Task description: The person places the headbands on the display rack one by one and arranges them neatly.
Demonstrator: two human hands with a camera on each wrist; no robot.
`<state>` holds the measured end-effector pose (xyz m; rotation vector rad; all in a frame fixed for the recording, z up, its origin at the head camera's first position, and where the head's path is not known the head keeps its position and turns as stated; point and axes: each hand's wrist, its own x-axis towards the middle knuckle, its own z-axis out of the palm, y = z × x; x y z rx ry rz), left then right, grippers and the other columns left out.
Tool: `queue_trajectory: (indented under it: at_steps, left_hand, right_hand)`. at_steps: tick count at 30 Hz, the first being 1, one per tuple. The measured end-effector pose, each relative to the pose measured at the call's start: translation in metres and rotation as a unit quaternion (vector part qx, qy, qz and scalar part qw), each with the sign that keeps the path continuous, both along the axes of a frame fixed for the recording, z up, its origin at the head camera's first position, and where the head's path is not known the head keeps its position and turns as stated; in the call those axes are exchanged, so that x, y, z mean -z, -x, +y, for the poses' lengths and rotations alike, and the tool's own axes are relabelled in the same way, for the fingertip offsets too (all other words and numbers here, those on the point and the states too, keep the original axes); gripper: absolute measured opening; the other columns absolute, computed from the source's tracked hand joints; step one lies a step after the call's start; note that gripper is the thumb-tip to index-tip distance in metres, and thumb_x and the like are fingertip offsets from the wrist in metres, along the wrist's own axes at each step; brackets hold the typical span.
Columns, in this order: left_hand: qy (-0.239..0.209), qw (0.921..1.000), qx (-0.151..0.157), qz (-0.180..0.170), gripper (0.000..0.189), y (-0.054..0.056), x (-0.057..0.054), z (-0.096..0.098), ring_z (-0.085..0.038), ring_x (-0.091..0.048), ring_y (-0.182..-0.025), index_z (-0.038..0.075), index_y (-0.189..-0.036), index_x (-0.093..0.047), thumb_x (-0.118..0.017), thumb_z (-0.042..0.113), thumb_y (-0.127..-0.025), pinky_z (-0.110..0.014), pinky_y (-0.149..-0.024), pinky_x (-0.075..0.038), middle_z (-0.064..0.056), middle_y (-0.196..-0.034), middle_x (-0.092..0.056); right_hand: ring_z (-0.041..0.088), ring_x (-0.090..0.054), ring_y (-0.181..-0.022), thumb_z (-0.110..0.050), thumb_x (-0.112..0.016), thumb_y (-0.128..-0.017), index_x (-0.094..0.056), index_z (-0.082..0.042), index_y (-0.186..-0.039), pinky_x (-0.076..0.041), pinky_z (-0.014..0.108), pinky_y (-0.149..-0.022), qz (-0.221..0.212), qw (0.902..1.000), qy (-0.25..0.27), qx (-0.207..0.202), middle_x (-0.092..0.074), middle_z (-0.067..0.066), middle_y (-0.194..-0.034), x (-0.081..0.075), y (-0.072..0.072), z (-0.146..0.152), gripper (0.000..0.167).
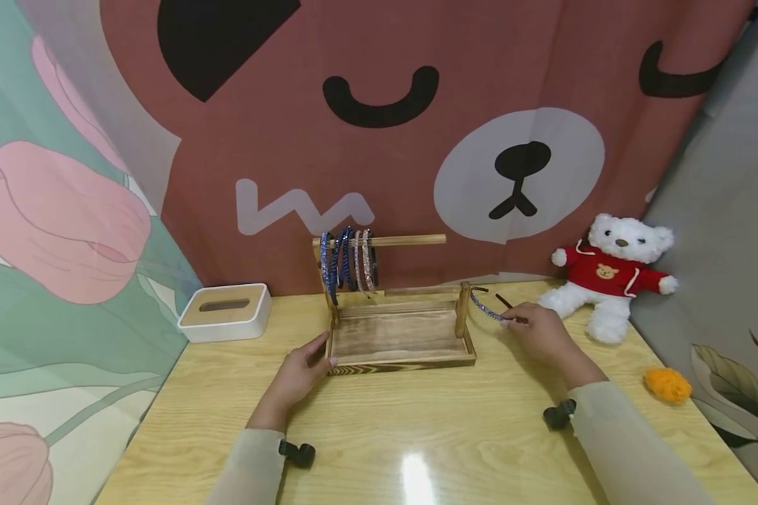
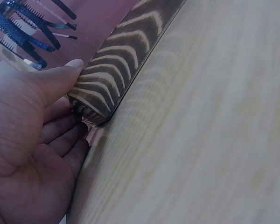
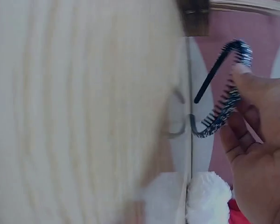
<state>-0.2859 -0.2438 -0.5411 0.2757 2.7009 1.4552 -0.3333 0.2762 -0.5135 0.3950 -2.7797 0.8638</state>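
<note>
My right hand pinches a glittery blue headband with comb teeth along its inner side. It holds the headband to the right of a wooden display rack, near the rack's right post. My left hand grips the rack's front left corner. In the left wrist view, its thumb lies on the striped tray edge and the fingers curl behind the corner. Several headbands, blue and pale pink, hang at the left end of the rack's top bar.
A white tissue box with a wooden lid stands at the back left. A white teddy bear in a red sweater sits at the back right. An orange crumpled item lies near the right edge of the wooden table. Behind is a bear-print curtain.
</note>
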Motion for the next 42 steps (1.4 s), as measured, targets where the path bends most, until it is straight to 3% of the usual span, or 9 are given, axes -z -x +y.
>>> queue_trajectory:
  at_steps: [5,8,10,12,16,20,22,32,42]
  left_hand:
    - [-0.005,1.0000,-0.002,0.001,0.068,0.000,0.000,0.001,-0.039,-0.037,-0.161,0.013,-0.168,-0.044,-0.072,0.025,-0.108,-0.057,-0.134,-0.028,-0.014,-0.171,-0.045]
    - [-0.008,1.0000,-0.003,-0.001,0.068,0.000,0.000,0.001,-0.039,-0.037,-0.161,0.013,-0.168,-0.044,-0.072,0.025,-0.108,-0.057,-0.134,-0.028,-0.014,-0.171,-0.045]
    - [-0.010,0.9999,-0.003,-0.003,0.068,0.000,0.001,0.001,-0.038,-0.037,-0.161,0.014,-0.168,-0.044,-0.072,0.025,-0.108,-0.057,-0.134,-0.028,-0.014,-0.171,-0.045]
    - [-0.009,0.9999,-0.002,-0.004,0.068,0.000,0.001,0.001,-0.038,-0.037,-0.161,0.014,-0.168,-0.044,-0.072,0.025,-0.108,-0.057,-0.134,-0.028,-0.014,-0.171,-0.044]
    - [-0.010,0.9999,-0.002,-0.001,0.068,0.000,0.002,0.001,-0.038,-0.037,-0.161,0.013,-0.168,-0.044,-0.072,0.024,-0.108,-0.056,-0.134,-0.029,-0.014,-0.171,-0.045]
    - [-0.012,0.9999,-0.002,-0.002,0.067,0.001,0.003,0.001,-0.037,-0.039,-0.160,0.013,-0.168,-0.045,-0.073,0.024,-0.107,-0.055,-0.133,-0.031,-0.014,-0.170,-0.046]
    - [-0.012,0.9999,-0.003,-0.003,0.067,0.001,0.003,0.001,-0.036,-0.040,-0.160,0.014,-0.167,-0.046,-0.073,0.024,-0.107,-0.054,-0.133,-0.031,-0.014,-0.170,-0.047]
    - [-0.006,1.0000,0.001,0.003,0.068,-0.001,0.003,0.000,-0.039,-0.042,-0.159,0.010,-0.168,-0.043,-0.071,0.025,-0.108,-0.056,-0.131,-0.034,-0.017,-0.170,-0.045]
    - [-0.013,0.9999,0.009,0.005,0.068,0.000,0.002,0.000,-0.040,-0.042,-0.158,0.007,-0.168,-0.042,-0.071,0.024,-0.109,-0.055,-0.131,-0.033,-0.018,-0.171,-0.044]
  right_hand:
    - [0.016,-0.068,-0.104,-0.036,-0.064,-0.112,-0.077,-0.004,-0.130,-0.056,0.031,-0.086,-0.042,0.9858,0.147,0.069,-0.080,0.006,-0.117,-0.010,-0.012,0.007,0.039]
    - [0.001,-0.066,-0.100,-0.040,-0.060,-0.114,-0.073,0.000,-0.130,-0.054,0.016,-0.086,-0.069,0.9562,0.275,0.074,-0.078,-0.010,-0.107,-0.018,-0.017,0.008,0.045]
    - [-0.003,-0.065,-0.098,-0.035,-0.060,-0.114,-0.073,-0.002,-0.124,-0.054,0.010,-0.085,-0.085,0.9165,0.387,0.052,-0.075,-0.016,-0.102,-0.023,-0.021,0.009,0.037]
    - [0.000,-0.065,-0.099,-0.025,-0.058,-0.115,-0.073,-0.004,-0.119,-0.056,0.011,-0.086,-0.094,0.8607,0.500,0.004,-0.074,-0.012,-0.103,-0.026,-0.024,0.009,0.026]
    - [0.009,-0.063,-0.100,-0.012,-0.053,-0.115,-0.075,-0.010,-0.120,-0.057,0.019,-0.086,-0.108,0.7622,0.632,-0.089,-0.072,-0.002,-0.109,-0.033,-0.030,0.008,0.023]
    - [0.014,-0.064,-0.105,-0.002,-0.049,-0.115,-0.072,-0.004,-0.135,-0.060,0.023,-0.090,-0.104,0.7134,0.677,-0.150,-0.073,0.004,-0.118,-0.043,-0.035,0.004,0.030]
    - [0.015,-0.063,-0.109,0.002,-0.047,-0.114,-0.068,-0.001,-0.142,-0.060,0.024,-0.093,-0.098,0.7062,0.680,-0.173,-0.073,0.006,-0.123,-0.050,-0.037,0.001,0.035]
    - [0.012,-0.064,-0.108,0.002,-0.056,-0.111,-0.070,-0.003,-0.143,-0.057,0.019,-0.095,-0.063,0.7251,0.663,-0.174,-0.071,0.006,-0.127,-0.100,-0.031,-0.026,0.035]
    - [0.013,-0.068,-0.104,0.003,-0.061,-0.108,-0.078,-0.004,-0.129,-0.058,0.019,-0.087,-0.048,0.6877,0.706,-0.161,-0.077,0.006,-0.117,-0.135,-0.013,-0.049,0.028]
